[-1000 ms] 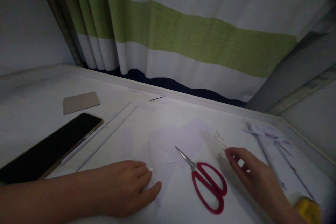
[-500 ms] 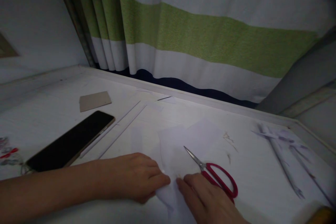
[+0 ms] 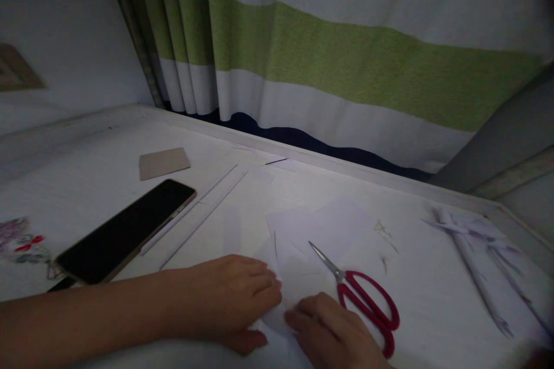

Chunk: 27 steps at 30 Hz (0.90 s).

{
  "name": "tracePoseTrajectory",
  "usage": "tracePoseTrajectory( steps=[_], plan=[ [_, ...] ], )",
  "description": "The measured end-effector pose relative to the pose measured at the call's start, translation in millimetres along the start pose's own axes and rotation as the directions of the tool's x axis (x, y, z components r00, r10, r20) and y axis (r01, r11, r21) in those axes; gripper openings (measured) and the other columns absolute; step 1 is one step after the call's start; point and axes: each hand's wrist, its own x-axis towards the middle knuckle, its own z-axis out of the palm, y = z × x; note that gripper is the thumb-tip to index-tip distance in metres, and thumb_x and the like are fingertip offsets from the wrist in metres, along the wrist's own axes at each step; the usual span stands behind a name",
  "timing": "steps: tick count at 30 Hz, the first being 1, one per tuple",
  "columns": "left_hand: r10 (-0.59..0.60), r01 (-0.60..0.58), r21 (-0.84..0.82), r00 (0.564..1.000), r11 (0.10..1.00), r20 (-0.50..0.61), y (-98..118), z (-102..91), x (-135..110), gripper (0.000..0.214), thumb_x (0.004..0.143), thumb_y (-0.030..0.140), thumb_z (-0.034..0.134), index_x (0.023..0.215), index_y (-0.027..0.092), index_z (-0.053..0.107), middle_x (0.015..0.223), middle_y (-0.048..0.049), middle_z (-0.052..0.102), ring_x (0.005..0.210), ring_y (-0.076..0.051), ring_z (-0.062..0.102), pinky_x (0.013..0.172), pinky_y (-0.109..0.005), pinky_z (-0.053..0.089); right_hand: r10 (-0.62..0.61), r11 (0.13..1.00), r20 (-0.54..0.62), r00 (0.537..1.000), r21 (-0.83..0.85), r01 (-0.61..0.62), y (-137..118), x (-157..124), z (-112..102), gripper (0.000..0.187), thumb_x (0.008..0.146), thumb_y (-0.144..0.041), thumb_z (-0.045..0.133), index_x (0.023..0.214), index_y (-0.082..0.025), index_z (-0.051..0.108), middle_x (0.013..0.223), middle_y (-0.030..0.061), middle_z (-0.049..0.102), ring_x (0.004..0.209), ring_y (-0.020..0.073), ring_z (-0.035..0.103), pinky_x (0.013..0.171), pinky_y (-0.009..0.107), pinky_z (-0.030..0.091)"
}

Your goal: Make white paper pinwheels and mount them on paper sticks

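Note:
A thin white sheet of paper (image 3: 277,318) lies low on the table between my two hands. From the left, my left hand (image 3: 236,300) rests on its edge, fingers curled together and thumb bent in underneath. My right hand (image 3: 331,328) has its fingertips pressed together on the paper's other side. A narrow pale strip shows by those fingertips, too small to name. Just beyond my right hand lie red-handled scissors (image 3: 370,305), blades closed and pointing up and left. More white paper pieces (image 3: 341,225) are spread past the scissors' tip.
On the left are a dark phone (image 3: 130,230), a brown card (image 3: 164,163) and a beaded trinket (image 3: 23,241). Two rolled paper sticks (image 3: 203,222) lie beside the phone. Crafted paper stems (image 3: 474,271) lie at right, near small scraps (image 3: 385,234). A curtain (image 3: 329,52) hangs behind the table's raised edge.
My left thumb has swung down and away from its fingers. My right hand has moved slightly down and left. The whole view has shifted a little, so the objects appear further right.

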Motion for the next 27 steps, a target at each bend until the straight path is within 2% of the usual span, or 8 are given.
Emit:
tracePoseTrajectory(
  steps=[4,7,11,15,17,20,24,27],
  plan=[
    [-0.001,0.004,-0.062,0.999,0.998,0.043,8.2,5.4,1.7,0.019,0.075,0.030,0.057,0.086,0.016,0.054,0.084,-0.0027,0.061,0.077,-0.016,0.055,0.070,-0.022,0.041,0.093,0.953,-0.038,0.995,0.292,-0.078,-1.6,14.1,1.8,0.015,0.077,-0.014,0.050,0.082,-0.012,0.064,0.069,0.0092,0.063,0.060,0.0152,0.060,0.052,0.022,0.049],
    [-0.034,0.037,-0.119,0.999,0.992,0.026,11.5,9.5,2.7,0.007,0.081,0.023,0.049,0.080,0.017,0.053,0.080,-0.0002,0.060,0.072,-0.014,0.055,0.067,-0.022,0.041,0.188,0.896,-0.006,0.982,0.411,-0.169,-5.3,21.5,-4.1,0.009,0.072,-0.013,0.055,0.074,-0.011,0.064,0.064,0.0077,0.062,0.055,0.0135,0.058,0.049,0.021,0.047],
    [-0.149,0.156,-0.271,0.988,0.950,0.046,12.2,5.1,1.9,0.008,0.082,0.020,0.047,0.081,0.018,0.054,0.078,0.0012,0.061,0.070,-0.012,0.056,0.066,-0.020,0.041,0.329,0.862,0.003,0.944,0.408,-0.301,-3.4,22.0,-17.9,0.007,0.072,-0.014,0.057,0.077,-0.017,0.061,0.067,0.0030,0.061,0.058,0.0130,0.057,0.053,0.022,0.047],
    [-0.247,0.252,-0.439,0.967,0.863,0.068,12.3,0.6,-0.9,0.016,0.083,0.019,0.043,0.095,0.020,0.054,0.089,-0.0014,0.063,0.080,-0.013,0.057,0.072,-0.021,0.041,0.414,0.842,-0.059,0.908,0.403,-0.358,1.4,21.1,-25.6,0.007,0.076,-0.016,0.054,0.079,-0.020,0.058,0.070,0.0005,0.058,0.056,0.0115,0.054,0.054,0.023,0.046],
    [-0.272,0.269,-0.519,0.960,0.812,0.071,11.5,2.1,-1.9,0.021,0.084,0.018,0.041,0.101,0.022,0.053,0.094,-0.0017,0.062,0.084,-0.014,0.057,0.075,-0.022,0.040,0.405,0.834,-0.033,0.914,0.421,-0.355,1.5,20.7,-22.4,0.006,0.076,-0.016,0.053,0.076,-0.020,0.058,0.069,0.0002,0.058,0.056,0.0118,0.054,0.052,0.023,0.046],
    [-0.307,0.312,-0.618,0.944,0.721,0.118,8.5,5.4,-1.3,0.021,0.082,0.019,0.043,0.099,0.023,0.054,0.084,-0.0003,0.063,0.075,-0.013,0.057,0.067,-0.021,0.040,0.412,0.801,0.008,0.911,0.473,-0.366,-1.0,18.3,-13.0,0.007,0.076,-0.017,0.052,0.076,-0.020,0.058,0.070,0.0016,0.059,0.061,0.0142,0.058,0.053,0.024,0.047],
    [-0.354,0.389,-0.734,0.910,0.557,0.214,4.0,6.9,2.8,0.014,0.078,0.022,0.048,0.087,0.018,0.059,0.056,0.0044,0.051,0.051,-0.008,0.047,0.047,-0.016,0.034,0.522,0.704,0.024,0.853,0.553,-0.446,-4.8,12.6,-6.1,0.010,0.070,-0.015,0.059,0.078,-0.020,0.060,0.069,0.0014,0.061,0.063,0.0142,0.059,0.052,0.020,0.049],
    [-0.354,0.439,-0.808,0.883,0.393,0.307,2.8,7.5,6.0,0.022,0.081,0.026,0.041,0.082,0.014,0.059,0.050,0.0049,0.044,0.045,-0.007,0.042,0.043,-0.015,0.031,0.571,0.643,0.052,0.820,0.592,-0.485,-7.4,8.4,-6.9,0.011,0.066,-0.014,0.061,0.075,-0.020,0.062,0.065,-0.0002,0.060,0.060,0.0128,0.059,0.050,0.018,0.049]
  ],
)
